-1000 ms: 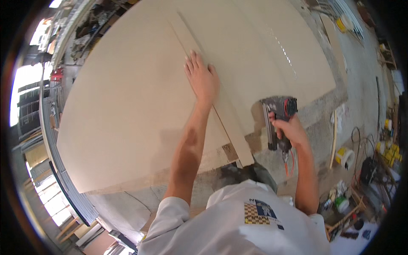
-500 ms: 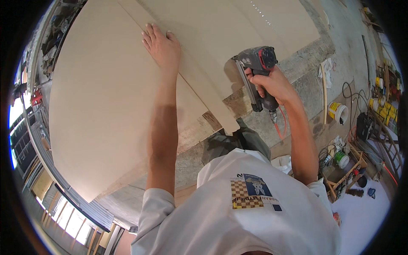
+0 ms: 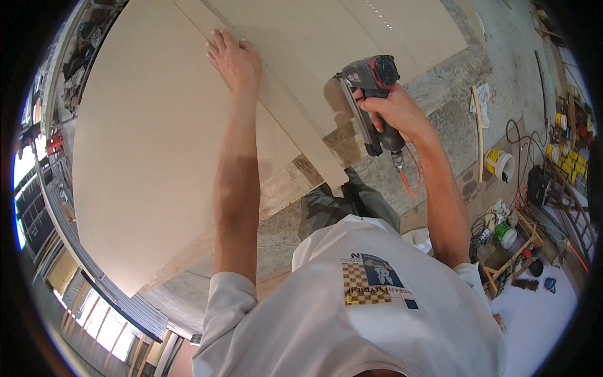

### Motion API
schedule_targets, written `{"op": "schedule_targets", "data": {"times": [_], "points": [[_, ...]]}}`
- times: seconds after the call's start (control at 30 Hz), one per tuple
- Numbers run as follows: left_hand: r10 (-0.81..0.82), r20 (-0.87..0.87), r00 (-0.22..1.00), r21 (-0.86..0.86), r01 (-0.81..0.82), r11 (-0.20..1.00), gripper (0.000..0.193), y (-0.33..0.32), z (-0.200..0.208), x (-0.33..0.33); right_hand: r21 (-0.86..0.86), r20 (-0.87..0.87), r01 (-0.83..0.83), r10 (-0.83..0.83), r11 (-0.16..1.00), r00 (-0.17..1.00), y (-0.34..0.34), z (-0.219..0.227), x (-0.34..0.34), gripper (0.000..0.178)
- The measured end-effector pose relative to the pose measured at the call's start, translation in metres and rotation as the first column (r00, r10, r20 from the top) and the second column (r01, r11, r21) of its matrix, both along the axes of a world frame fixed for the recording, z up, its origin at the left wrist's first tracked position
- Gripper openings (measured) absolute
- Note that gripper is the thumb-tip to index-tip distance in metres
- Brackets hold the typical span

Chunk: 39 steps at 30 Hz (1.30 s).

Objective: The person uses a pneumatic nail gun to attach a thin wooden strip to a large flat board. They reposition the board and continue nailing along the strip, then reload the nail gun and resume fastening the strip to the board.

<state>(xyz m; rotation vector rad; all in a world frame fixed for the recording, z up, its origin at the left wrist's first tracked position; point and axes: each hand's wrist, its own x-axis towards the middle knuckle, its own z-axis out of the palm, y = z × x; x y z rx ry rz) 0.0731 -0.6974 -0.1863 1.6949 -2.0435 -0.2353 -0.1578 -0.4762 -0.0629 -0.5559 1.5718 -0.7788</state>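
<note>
My left hand [image 3: 235,63] lies with its fingers stretched out on a large pale board [image 3: 144,144], beside a long narrow strip [image 3: 286,132] of the same pale material. In my right hand [image 3: 402,113] is a black and red pneumatic nail gun [image 3: 370,75], fingers wrapped round its handle. The nail gun is held above the right side of the boards, its nose pointing left and its magazine running down toward me. An orange air hose [image 3: 414,179] joins the bottom of the handle. A second pale sheet [image 3: 352,38] extends beyond the strip.
A worn, stained surface [image 3: 433,116] borders the boards at right. Further right are a yellow and white bucket [image 3: 499,164], a thin wooden stick [image 3: 478,135], black cables and a wooden tool box [image 3: 521,254]. Metal racking [image 3: 53,207] curves along the left.
The nail gun in my right hand has moved slightly left and away from me. My left hand has shifted a little left and farther up along the boards.
</note>
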Motion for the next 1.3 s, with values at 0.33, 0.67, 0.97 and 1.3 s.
{"op": "schedule_targets", "data": {"times": [0.33,0.67,0.97,1.3], "points": [[0.008,0.024,1.0,0.026,-0.008,1.0,0.057,0.003,0.003,-0.002,0.014,0.025,0.014,-0.015,1.0,1.0,0.002,-0.002,-0.002,0.022],[0.016,0.055,0.998,-0.062,-0.013,0.998,0.057,-0.001,-0.007,0.001,0.007,0.02,0.017,-0.017,1.0,1.0,-0.001,0.0,0.001,0.02],[-0.005,0.006,1.0,-0.078,0.006,0.997,0.051,0.008,0.001,-0.002,0.019,0.013,0.029,-0.03,0.999,0.999,0.001,-0.001,0.0,0.021],[-0.053,0.117,0.992,0.02,0.051,0.998,0.053,0.013,0.014,0.005,-0.006,0.038,0.034,-0.034,0.999,0.999,0.004,0.007,0.005,0.021]]}}
